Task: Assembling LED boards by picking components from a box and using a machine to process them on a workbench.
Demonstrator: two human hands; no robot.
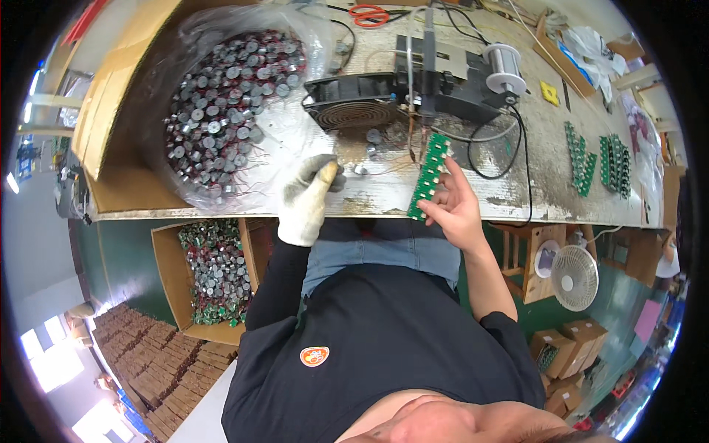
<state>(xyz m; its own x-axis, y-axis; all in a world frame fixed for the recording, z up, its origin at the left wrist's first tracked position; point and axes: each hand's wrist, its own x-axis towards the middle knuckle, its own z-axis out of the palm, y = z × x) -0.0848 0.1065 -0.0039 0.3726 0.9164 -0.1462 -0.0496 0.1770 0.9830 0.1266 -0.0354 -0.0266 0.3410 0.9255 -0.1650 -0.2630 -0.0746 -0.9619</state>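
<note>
My right hand point(459, 210) is bare and grips a long green circuit board strip point(427, 181) by its edge. The strip stands tilted, its upper end close below the tip of a soldering machine point(452, 70). My left hand point(304, 198) wears a white glove with greyish fingers. Its thumb and fingers are closed together; what they hold, if anything, is too small to make out. Beside the left fingertips lies a small silvery part point(360, 170), and thin wires run from there toward the strip. Small round grey components point(374, 136) lie just beyond.
A plastic-lined carton point(118, 173) of round wired components stands left. A black blower fan point(353, 111), solder spool point(504, 70) and red scissors point(368, 15) sit at the back. More green boards point(580, 162) lie right. Below the table edge are a filled carton point(168, 262) and white fan point(574, 278).
</note>
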